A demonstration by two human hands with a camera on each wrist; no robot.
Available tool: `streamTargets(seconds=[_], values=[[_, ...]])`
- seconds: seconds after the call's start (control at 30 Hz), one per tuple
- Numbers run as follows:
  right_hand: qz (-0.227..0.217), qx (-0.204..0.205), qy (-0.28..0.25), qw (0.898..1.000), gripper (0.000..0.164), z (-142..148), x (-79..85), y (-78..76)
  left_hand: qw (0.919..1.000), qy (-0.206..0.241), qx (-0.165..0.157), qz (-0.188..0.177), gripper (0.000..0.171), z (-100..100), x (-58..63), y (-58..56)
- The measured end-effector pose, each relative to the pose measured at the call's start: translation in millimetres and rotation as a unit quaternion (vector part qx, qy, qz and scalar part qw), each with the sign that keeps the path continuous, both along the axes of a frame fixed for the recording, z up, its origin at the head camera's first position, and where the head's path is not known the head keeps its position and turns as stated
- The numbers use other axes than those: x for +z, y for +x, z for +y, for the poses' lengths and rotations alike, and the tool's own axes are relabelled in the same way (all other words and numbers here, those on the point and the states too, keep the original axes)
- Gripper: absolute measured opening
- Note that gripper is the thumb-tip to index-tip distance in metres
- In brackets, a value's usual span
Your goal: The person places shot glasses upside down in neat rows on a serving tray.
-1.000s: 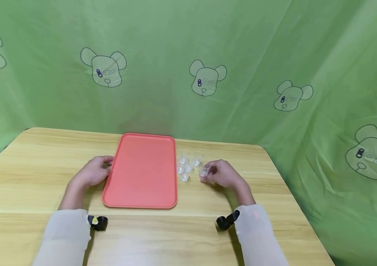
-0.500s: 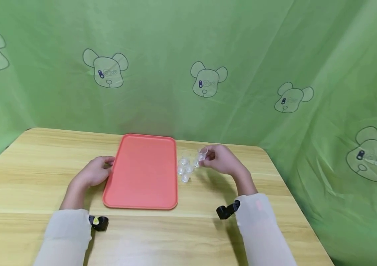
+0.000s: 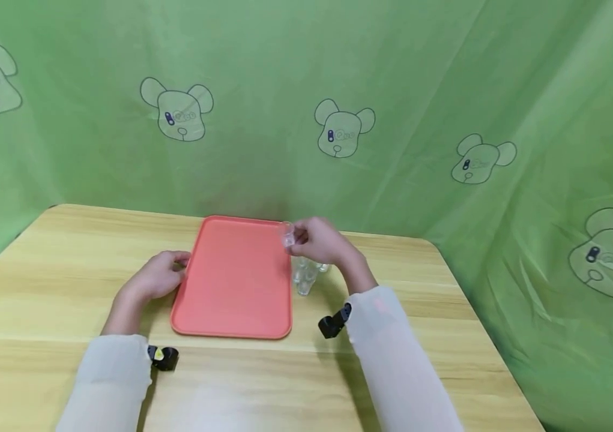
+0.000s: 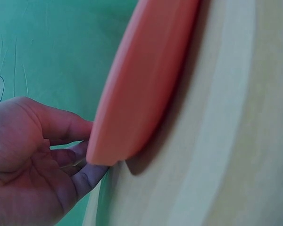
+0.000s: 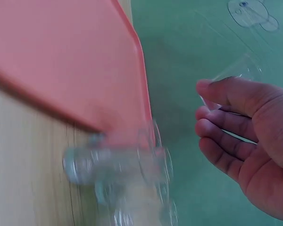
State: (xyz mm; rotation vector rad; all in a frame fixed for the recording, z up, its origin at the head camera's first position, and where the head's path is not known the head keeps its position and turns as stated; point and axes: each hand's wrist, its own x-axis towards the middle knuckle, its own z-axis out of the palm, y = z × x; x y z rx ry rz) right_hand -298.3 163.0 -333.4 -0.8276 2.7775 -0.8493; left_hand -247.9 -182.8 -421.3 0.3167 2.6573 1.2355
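A red rectangular tray lies on the wooden table. My left hand holds its left edge; in the left wrist view the thumb lies against the rim and the fingers reach beneath. Between thumb and fingers, my right hand pinches a small clear shot glass, raised over the tray's far right corner. The right wrist view shows this glass upheld, its base end near the fingertips. Several more clear shot glasses stand close together just right of the tray, partly hidden below the right hand.
Bare wooden tabletop extends in front of the tray and to both sides. A green curtain printed with bear heads hangs behind the table and along its sides. Each sleeve cuff carries a small black camera.
My right hand has lifted the shot glass from the table and carried it left and away, past the other glasses, to above the tray's corner. The left hand stays at the tray's edge.
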Motion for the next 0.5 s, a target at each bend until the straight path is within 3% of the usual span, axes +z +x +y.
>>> streamTargets(seconds=[0.27, 0.5], values=[[0.012, 0.033, 0.014, 0.999, 0.015, -40.2, -4.7, -13.5, 0.9999, 0.003, -0.010, -0.001, 0.049, -1.1, 0.6, -0.3], [0.027, 0.034, 0.025, 0.999, 0.019, -65.2, -8.4, -22.7, 0.9999, -0.007, -0.010, 0.000, 0.049, -1.9, 2.8, -2.2]])
